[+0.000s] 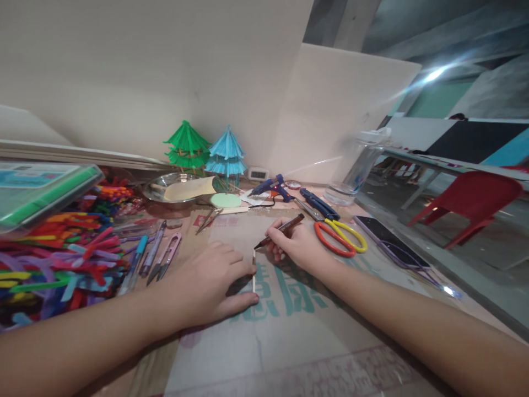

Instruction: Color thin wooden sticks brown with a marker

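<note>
My right hand (291, 242) is closed around a dark brown marker (291, 222), its tip against the upper end of a thin stick (253, 284). The stick is pale with a dark stretch near the top. With index finger and thumb, my left hand (210, 281) steadies the stick on the sheet; its other fingers are bent low over the surface. Under both hands lies a greyish printed sheet (219, 358) with large green characters. Beyond my right hand are scissors (334, 237) with one red and one yellow handle loop.
Colourful pipe cleaners (82, 264) and a plastic case (45, 193) crowd the left, beside pens and pink snips (165, 256). Green (185, 146) and blue (226, 151) pagoda models, a metal bowl (155, 190), a glue gun (273, 188) and a clear jug (351, 173) stand behind. A phone (390, 240) lies right.
</note>
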Available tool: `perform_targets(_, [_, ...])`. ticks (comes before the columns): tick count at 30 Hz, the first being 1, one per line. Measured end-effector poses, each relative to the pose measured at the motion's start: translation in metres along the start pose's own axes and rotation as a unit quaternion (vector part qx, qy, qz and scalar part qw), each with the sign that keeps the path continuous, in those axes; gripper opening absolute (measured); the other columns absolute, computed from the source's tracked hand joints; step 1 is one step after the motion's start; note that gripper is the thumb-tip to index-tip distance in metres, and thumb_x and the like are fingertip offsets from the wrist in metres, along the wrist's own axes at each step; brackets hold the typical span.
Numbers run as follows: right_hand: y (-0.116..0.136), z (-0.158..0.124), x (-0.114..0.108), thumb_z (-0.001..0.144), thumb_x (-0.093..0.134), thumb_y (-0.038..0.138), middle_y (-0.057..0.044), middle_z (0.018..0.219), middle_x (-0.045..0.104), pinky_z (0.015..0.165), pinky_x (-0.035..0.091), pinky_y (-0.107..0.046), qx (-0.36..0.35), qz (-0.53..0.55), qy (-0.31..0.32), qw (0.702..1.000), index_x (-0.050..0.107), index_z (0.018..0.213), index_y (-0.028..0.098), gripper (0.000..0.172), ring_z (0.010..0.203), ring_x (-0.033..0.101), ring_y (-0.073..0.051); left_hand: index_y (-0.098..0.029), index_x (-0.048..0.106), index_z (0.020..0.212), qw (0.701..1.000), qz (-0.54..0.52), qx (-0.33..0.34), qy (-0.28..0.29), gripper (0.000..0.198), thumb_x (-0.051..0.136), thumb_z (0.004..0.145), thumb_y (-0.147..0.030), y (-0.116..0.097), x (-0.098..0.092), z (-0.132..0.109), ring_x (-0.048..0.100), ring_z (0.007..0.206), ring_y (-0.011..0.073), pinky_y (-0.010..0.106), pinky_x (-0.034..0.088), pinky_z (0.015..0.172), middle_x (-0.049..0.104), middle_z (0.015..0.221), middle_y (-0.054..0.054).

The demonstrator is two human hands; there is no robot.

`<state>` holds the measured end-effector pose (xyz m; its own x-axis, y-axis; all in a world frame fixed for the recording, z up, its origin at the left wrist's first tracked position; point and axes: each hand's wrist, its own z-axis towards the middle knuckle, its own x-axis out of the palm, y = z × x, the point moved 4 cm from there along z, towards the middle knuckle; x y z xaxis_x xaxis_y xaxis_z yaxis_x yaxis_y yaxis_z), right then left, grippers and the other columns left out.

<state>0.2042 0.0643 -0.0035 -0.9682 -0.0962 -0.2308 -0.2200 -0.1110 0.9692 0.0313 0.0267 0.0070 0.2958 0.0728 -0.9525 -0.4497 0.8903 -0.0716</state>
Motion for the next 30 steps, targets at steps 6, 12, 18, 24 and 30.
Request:
perform_targets(6, [-0.0021,0.0008,-0.0010,0.079,0.059,0.031,0.005,0.054,0.059,0.039,0.042,-0.018,0.006,0.005,-0.017,1.000,0.050,0.073,0.020,0.016,0.040,0.051,-0.008,-0.018,0.065,0.102,1.000,0.003,-0.002,0.008,0.033,0.054,0.091,-0.047,-0.0002,-0.0007,0.0003,0.057,0.081,0.0230,0.035,0.042,0.073,0.064,0.087,0.007])
perform_targets(12, [0.0004,-0.0010,0.0005,0.078,0.058,0.028,0.005,0.051,0.059,0.040,0.042,-0.018,0.008,-0.008,0.000,1.000,0.051,0.072,0.019,0.013,0.039,0.051,-0.007,-0.018,0.065,0.100,1.000,-0.002,-0.002,0.003,0.031,0.056,0.090,-0.046,-0.0006,-0.0012,0.0009,0.058,0.081,0.0230,0.034,0.042,0.073,0.065,0.086,0.006])
perform_targets(18, [0.0037,-0.0029,0.0027,0.077,0.059,0.028,0.006,0.050,0.057,0.040,0.041,-0.018,0.008,-0.005,0.018,1.000,0.050,0.070,0.019,0.014,0.038,0.050,-0.007,-0.018,0.065,0.100,1.000,-0.006,-0.005,0.004,0.030,0.055,0.090,-0.046,0.0001,0.0003,0.0006,0.057,0.082,0.0234,0.035,0.041,0.073,0.065,0.087,0.006])
perform_targets(24, [0.0001,0.0003,-0.0009,0.078,0.058,0.031,0.005,0.051,0.058,0.039,0.040,-0.019,0.008,0.002,-0.026,1.000,0.050,0.073,0.020,0.015,0.038,0.049,-0.008,-0.018,0.065,0.101,1.000,-0.008,-0.005,0.002,0.031,0.057,0.090,-0.046,0.0007,0.0008,0.0004,0.057,0.082,0.0235,0.035,0.041,0.074,0.064,0.087,0.006])
perform_targets(30, [-0.0011,0.0005,-0.0010,0.078,0.058,0.032,0.005,0.052,0.058,0.039,0.041,-0.019,0.003,-0.008,-0.014,1.000,0.051,0.072,0.020,0.016,0.039,0.050,-0.008,-0.018,0.065,0.102,1.000,-0.005,-0.006,0.005,0.032,0.056,0.090,-0.046,0.0011,0.0011,0.0005,0.057,0.082,0.0238,0.035,0.042,0.074,0.064,0.087,0.007])
